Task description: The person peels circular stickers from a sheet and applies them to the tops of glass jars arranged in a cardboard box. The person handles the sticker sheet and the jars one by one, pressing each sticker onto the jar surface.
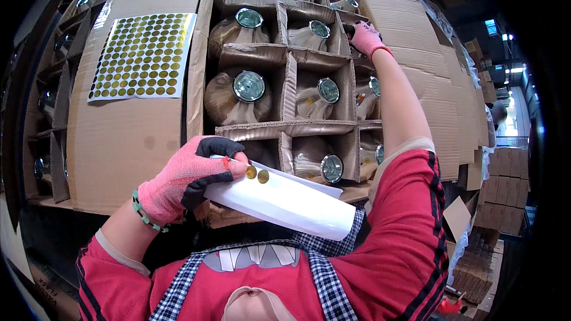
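In my left hand [193,173], gloved in pink with dark fingertips, a curled white sticker sheet [291,202] is pinched between thumb and fingers. Two gold round stickers [257,175] show on it beside the thumb; one bare fingertip pokes out of the glove. My right hand [366,39], in a matching glove, reaches into a far right compartment of the divided carton [291,128]. Its fingers are partly hidden there, so what they touch cannot be made out. Around it stand glass vessels with shiny metal rims, one [319,30] just to its left and another [345,3] beyond.
A full sheet of gold round stickers [143,53] lies on the cardboard flap [134,142] at the left. Farther left is another divided carton [59,83] of vessels. Flattened cardboard [410,53] spreads to the right, with stacked brown boxes [505,184] beyond it.
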Motion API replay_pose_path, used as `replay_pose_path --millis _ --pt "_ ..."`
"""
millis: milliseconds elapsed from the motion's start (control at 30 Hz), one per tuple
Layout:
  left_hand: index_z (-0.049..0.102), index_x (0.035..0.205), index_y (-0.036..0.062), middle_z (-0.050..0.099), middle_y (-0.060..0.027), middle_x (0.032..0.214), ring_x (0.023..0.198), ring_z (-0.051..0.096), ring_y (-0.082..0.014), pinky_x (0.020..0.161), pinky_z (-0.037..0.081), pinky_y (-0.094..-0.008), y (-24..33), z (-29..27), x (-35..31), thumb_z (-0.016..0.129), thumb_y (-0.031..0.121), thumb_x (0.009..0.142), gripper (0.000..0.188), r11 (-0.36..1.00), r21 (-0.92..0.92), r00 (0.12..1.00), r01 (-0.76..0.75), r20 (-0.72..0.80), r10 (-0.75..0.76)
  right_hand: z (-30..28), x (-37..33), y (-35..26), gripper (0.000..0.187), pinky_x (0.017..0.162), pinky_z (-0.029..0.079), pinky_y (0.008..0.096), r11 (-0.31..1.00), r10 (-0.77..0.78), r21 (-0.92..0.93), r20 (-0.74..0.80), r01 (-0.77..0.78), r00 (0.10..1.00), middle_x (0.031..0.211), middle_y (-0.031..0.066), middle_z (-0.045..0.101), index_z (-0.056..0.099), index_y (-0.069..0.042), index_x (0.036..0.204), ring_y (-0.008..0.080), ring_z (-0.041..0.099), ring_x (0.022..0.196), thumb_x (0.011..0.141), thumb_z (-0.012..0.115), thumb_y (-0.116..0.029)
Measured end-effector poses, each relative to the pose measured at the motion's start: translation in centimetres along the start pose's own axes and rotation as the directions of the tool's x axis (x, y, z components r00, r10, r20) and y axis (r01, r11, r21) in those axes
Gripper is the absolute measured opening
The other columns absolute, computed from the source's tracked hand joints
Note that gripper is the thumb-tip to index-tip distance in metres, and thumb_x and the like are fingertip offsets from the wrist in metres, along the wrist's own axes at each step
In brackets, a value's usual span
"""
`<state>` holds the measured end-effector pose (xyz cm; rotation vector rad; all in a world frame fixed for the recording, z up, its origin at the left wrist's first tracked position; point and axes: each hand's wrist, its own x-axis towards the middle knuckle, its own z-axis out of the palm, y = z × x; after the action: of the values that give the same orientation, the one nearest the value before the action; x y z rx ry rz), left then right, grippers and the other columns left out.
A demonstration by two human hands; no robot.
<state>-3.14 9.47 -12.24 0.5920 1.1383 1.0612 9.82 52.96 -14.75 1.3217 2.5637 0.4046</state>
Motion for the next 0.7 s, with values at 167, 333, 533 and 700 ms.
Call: replay_pose_path --millis 167,333,533,700 --pt "0.059 0.074 0.0037 0.053 0.0013 0.069 0.064 0.047 -0.0058 0.059 0.037 -0.0188 -0.1 0.2 0.0 0.062 0.022 0.070 0.019 0.997 -0.069 0.999 -0.023 -0.033 0.020 -0.1 -1.4 0.2 0.033 0.091 0.034 0.0496 0.998 0.049 -0.021 -0.257 -0.056 0.965 0.124 0.0140 0.039 0.054 -0.009 0.104 0.0328 0.040 0.113 0.073 0.057 -0.018" --pt "0.059 0.079 0.0047 0.052 0.0022 0.073 0.068 0.046 -0.0062 0.061 0.036 -0.0199 -0.6 0.3 0.6 0.061 0.023 0.072 0.020 0.988 -0.085 0.982 -0.128 -0.151 0.114 -5.2 -7.5 0.7 0.020 0.071 0.043 0.0276 0.628 0.141 0.721 -0.476 0.293 0.868 0.082 0.0053 0.060 0.061 -0.005 0.087 0.0158 0.054 0.080 0.076 0.061 -0.022" --pt "0.059 0.085 0.0006 0.057 -0.0002 0.075 0.066 0.051 -0.0063 0.061 0.041 -0.0195 -1.2 0.2 0.0 0.062 0.018 0.077 0.019 0.944 -0.126 0.922 -0.305 -0.286 0.260 -15.5 -25.3 -10.3 0.019 0.074 0.044 0.0282 0.354 -0.634 0.596 -0.414 0.721 0.653 0.080 0.0093 0.059 0.059 0.000 0.082 0.0193 0.057 0.078 0.067 0.067 -0.009" --pt "0.059 0.087 -0.0011 0.058 -0.0027 0.077 0.067 0.054 -0.0079 0.061 0.044 -0.0201 -1.0 0.8 0.2 0.065 0.015 0.076 0.020 0.914 -0.097 0.892 -0.394 -0.281 0.354 -14.9 -26.7 -12.3 0.020 0.063 0.043 0.0318 0.483 -0.643 0.453 -0.397 0.749 0.655 0.072 0.0115 0.054 0.058 -0.002 0.081 0.0274 0.054 0.069 0.064 0.067 -0.007"
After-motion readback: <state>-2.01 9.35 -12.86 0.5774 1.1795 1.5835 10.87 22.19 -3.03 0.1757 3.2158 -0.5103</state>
